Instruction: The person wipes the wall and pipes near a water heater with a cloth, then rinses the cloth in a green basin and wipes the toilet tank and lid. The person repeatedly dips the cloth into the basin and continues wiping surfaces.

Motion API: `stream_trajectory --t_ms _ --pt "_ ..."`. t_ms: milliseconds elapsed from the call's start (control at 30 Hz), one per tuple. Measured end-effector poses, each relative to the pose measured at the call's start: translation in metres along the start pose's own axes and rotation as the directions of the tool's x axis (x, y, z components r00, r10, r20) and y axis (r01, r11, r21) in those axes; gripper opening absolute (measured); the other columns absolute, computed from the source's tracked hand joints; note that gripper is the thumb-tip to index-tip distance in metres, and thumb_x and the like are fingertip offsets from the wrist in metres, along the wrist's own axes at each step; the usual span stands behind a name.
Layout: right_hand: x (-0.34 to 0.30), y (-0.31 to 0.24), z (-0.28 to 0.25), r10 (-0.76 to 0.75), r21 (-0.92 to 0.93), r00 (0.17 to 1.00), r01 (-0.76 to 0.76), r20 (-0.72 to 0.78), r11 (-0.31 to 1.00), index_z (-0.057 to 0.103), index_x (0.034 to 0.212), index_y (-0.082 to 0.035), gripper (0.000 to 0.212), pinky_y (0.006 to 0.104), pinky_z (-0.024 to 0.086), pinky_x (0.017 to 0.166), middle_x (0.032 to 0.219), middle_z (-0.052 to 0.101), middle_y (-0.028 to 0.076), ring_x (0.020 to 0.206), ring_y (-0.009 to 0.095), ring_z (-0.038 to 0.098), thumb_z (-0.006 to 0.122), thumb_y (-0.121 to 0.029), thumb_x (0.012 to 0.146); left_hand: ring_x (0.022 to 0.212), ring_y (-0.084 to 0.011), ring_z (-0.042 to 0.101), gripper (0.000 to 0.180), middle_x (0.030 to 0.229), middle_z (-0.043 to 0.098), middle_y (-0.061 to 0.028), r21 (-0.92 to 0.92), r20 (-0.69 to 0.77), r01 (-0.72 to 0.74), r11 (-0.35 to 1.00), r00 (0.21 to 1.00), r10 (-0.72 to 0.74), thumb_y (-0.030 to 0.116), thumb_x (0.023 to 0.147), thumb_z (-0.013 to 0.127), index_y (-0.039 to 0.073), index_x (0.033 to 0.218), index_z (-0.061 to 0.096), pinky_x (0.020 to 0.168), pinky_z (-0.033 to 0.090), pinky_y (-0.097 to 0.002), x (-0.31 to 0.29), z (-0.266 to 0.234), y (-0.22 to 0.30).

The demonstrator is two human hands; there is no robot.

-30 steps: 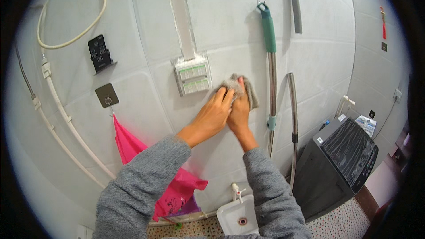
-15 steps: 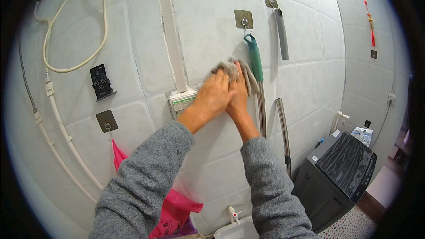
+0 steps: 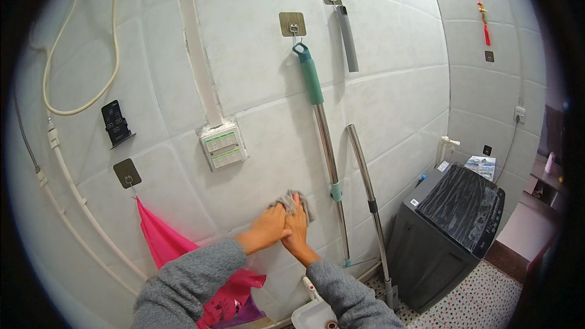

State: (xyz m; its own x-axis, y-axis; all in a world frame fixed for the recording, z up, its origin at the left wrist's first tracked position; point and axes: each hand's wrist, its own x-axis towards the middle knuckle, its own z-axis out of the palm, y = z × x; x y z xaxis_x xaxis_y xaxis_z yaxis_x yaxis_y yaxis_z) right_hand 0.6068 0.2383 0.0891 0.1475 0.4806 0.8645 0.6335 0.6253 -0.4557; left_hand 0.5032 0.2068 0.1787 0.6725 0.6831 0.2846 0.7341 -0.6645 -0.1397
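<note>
A grey-brown cloth (image 3: 306, 206) is pressed flat against the pale tiled wall, below and to the right of a white socket box (image 3: 223, 148). My right hand (image 3: 296, 229) lies over it with fingers pointing up. My left hand (image 3: 266, 229) is against the right one, its curled fingers at the cloth's left edge. Both hands press together, partly hiding the cloth. To the right of them a mop with a green grip and metal pole (image 3: 312, 82) hangs from a hook, apart from my hands.
Right of the mop stand a second metal pole (image 3: 359, 158) and a hanging grey tube-like handle (image 3: 348, 42). A dark washing machine (image 3: 420, 256) sits at the right. Lower left hangs a pink bag (image 3: 161, 237); a white basin (image 3: 311, 315) is below. A hose (image 3: 114, 36) loops upper left.
Both hands and the cloth have slid down the wall, from beside the mop's green grip to well below the socket box. The view has shifted right and down.
</note>
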Motion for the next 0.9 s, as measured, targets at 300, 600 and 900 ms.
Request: stream_trajectory --t_ms 300,600,900 --pt "0.134 -0.031 -0.011 -0.123 -0.061 0.965 0.112 -0.233 0.992 0.042 0.139 -0.001 0.056 0.049 0.035 0.101 0.15 0.029 0.022 0.122 0.042 0.042 0.054 -0.022 0.089 0.126 -0.0395 0.042 0.071 0.138 0.037 -0.0301 0.143 -0.364 -0.028 0.989 0.928 0.079 0.029 0.084 0.066 -0.012 0.133 0.037 0.106 0.035 -0.0412 0.04 -0.099 -0.006" --pt "-0.038 -0.031 0.027 0.208 0.15 0.976 -0.196 -0.07 0.969 0.041 0.137 0.004 0.054 0.0477 0.028 0.111 0.15 0.024 0.028 0.135 0.044 0.03 0.056 -0.02 0.091 0.114 -0.0397 0.05 0.064 0.13 0.043 -0.0296 0.007 -0.049 -0.02 1.0 0.999 0.02 0.035 0.085 0.065 -0.013 0.121 0.044 0.098 0.041 -0.0431 -0.045 0.027 -0.007" --pt "-0.124 -0.007 0.009 0.406 0.376 0.857 -0.507 0.318 0.776 0.053 0.104 0.003 0.02 0.0497 0.043 0.085 0.109 0.054 0.027 0.102 0.045 0.052 0.051 -0.008 0.087 0.104 -0.0375 0.054 0.044 0.11 0.056 -0.0243 -0.533 0.495 0.494 0.687 0.84 -0.221 0.034 0.097 0.045 -0.005 0.114 0.056 0.09 0.043 -0.0424 -0.055 0.048 0.025"
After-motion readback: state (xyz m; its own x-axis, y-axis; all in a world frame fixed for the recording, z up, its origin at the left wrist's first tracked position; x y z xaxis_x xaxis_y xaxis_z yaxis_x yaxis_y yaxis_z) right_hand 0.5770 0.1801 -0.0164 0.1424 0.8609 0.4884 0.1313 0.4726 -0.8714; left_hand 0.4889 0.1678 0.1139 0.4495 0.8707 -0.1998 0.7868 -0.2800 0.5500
